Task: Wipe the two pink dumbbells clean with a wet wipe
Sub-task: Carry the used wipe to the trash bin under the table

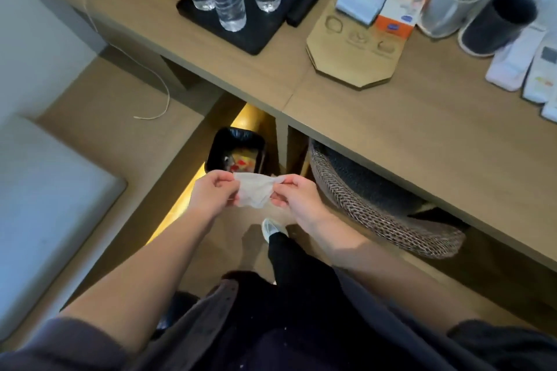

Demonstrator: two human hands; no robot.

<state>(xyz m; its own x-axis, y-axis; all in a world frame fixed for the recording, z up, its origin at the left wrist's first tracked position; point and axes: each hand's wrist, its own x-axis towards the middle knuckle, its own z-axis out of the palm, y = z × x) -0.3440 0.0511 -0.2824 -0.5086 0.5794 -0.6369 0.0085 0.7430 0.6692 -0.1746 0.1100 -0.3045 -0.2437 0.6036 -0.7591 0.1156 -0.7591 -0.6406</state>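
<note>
Wet wipe (252, 191) pinched between left grip (211, 193) and right grip (298, 196), black bin (216, 150) beyond, woven basket (346, 199) under desk (391, 117)

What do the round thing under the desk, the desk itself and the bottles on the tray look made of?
The round thing looks woven, rattan or cord perhaps: its side shows a criss-cross weave. The desk looks like matte wood or laminate, with pale grain lines. The bottles look like clear thin plastic, see-through and ribbed.
</note>
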